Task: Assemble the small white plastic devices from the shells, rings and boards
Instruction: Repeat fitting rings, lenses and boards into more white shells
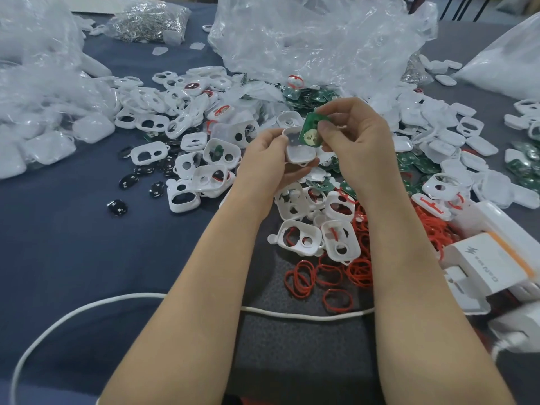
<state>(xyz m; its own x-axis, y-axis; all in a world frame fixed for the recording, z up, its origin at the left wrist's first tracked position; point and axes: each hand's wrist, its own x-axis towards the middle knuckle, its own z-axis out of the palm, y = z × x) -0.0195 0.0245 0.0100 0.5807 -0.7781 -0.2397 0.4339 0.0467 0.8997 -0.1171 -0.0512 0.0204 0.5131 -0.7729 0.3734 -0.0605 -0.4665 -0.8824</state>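
A white shell (299, 150) is held in the grip of the left hand (268, 162), with the fingers curled beneath it, the thumb laid on its left edge and its hollow side turned up. A green board (310, 126) is pinched in the grip of the right hand (359, 141) between thumb and forefinger. It is tilted, and its lower end, where a round pale disc is seen, is touching the right rim of the shell, not yet laid flat inside. Both are held up over the table (73, 244).

Just nearer the person than the shell, several holed shells (301, 238) are lain hollow side up, some with a red ring inside. Nearer still, a loose heap of red rings (330, 276) is spread on a dark grey mat (292, 346), and a white cable (306, 316) is run across it under both forearms. To the left of the shell a wide scatter of white frames (181, 118) is seen, with small black oval pieces (117, 206) strewn at its near edge. Beyond the shell a heap of spare boards (306, 96) is found, and behind that a large crumpled clear bag (321, 39). To the right of the shell more white covers (444, 141) are piled among green boards, and at the near right a white box (491, 264) with grey lettering is set. Far off to the back left of the shell a smaller bag (146, 20) of shiny metal parts is lain — what they are cannot be told
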